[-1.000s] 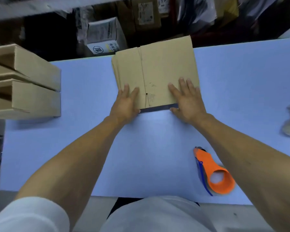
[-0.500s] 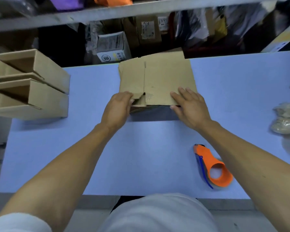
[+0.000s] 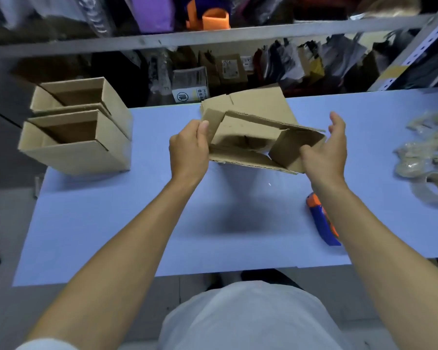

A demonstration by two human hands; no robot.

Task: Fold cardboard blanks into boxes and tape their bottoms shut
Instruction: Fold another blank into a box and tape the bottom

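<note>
A brown cardboard blank (image 3: 248, 137) is lifted off the blue table (image 3: 137, 223) and half opened into a tube, its open end facing me. My left hand (image 3: 187, 150) grips its left flap, thumb on top. My right hand (image 3: 326, 152) is at its right end, thumb against the right flap and fingers spread and raised. A flat stack of blanks (image 3: 263, 102) lies behind it on the table. The orange and blue tape dispenser (image 3: 321, 221) lies by my right forearm, which covers part of it.
Two folded open boxes (image 3: 76, 137) are stacked at the table's left edge. Clear tape rolls and plastic wrap (image 3: 430, 168) lie at the right edge. A metal shelf (image 3: 213, 36) full of goods stands behind the table.
Both hands lifted the top blank off the stack and opened it from flat into a tube. The camera view tilted up, showing more shelf.
</note>
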